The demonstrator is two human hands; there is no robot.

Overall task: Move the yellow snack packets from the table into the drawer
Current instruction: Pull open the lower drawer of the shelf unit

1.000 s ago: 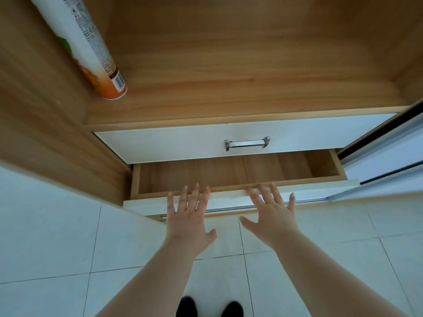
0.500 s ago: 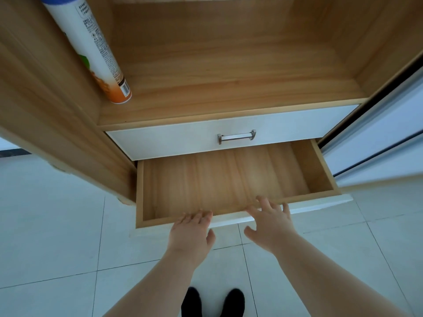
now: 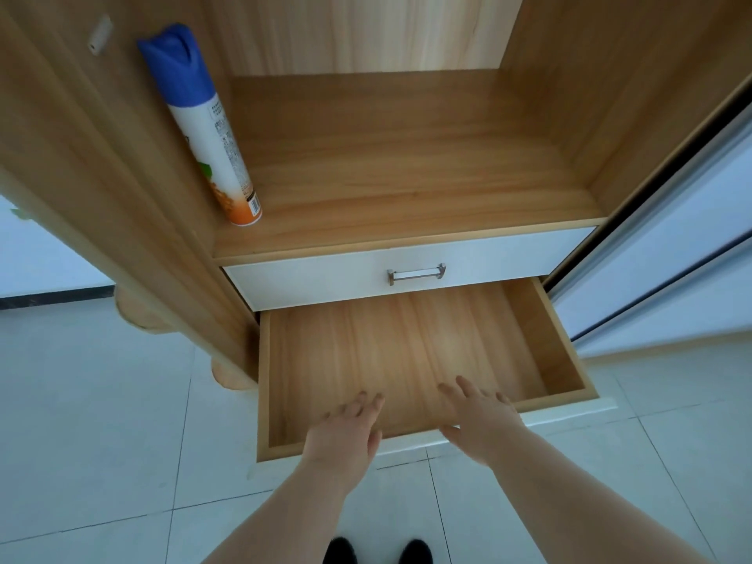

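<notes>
View from above of an open wooden cabinet (image 3: 122, 197) standing on a pale tiled floor (image 3: 101, 421), with a white sliding door (image 3: 671, 258) along its right side. Inside, a bare wooden shelf (image 3: 407, 164) sits above two drawers. The lower drawer (image 3: 557, 339) is pulled far out over the floor, showing its bare wooden bottom. The upper drawer (image 3: 317, 278), white-fronted, is closed.

A tall spray can (image 3: 211, 136), white with a blue cap and orange base, stands at the shelf's front left corner, against the cabinet's left wall.

Two bare forearms reach in from the bottom edge. The left hand (image 3: 342, 437) and right hand (image 3: 482, 421) lie palm down over the lower drawer's front edge, fingers loosely spread, holding nothing. Whether they touch the edge cannot be told.

Black shoes (image 3: 378, 551) show at the bottom edge. A small metal handle (image 3: 416, 273) sits at the centre of the upper drawer's front.

The yellow snack packets are out of view.
</notes>
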